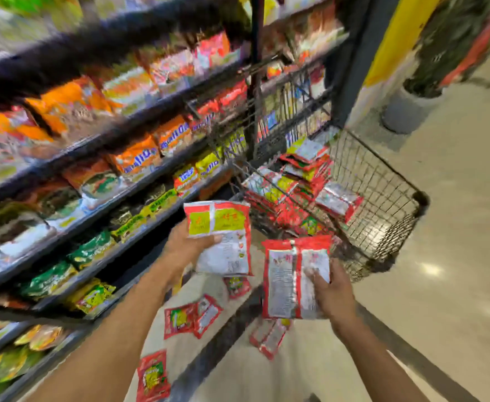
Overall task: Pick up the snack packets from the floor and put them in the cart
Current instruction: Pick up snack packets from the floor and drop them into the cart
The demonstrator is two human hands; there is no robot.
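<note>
Snack packets (pixel 220 236) are clutched upright, 1 per hand, by the left hand (pixel 187 246) and right hand (pixel 335 294), and the cart (pixel 388 204) is judged ahead-right, nearer the right grip.

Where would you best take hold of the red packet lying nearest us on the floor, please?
Pinch the red packet by its long right edge, coming down from the aisle side. It lies flat, face up and on its own, with the shelving close on its left.
</note>
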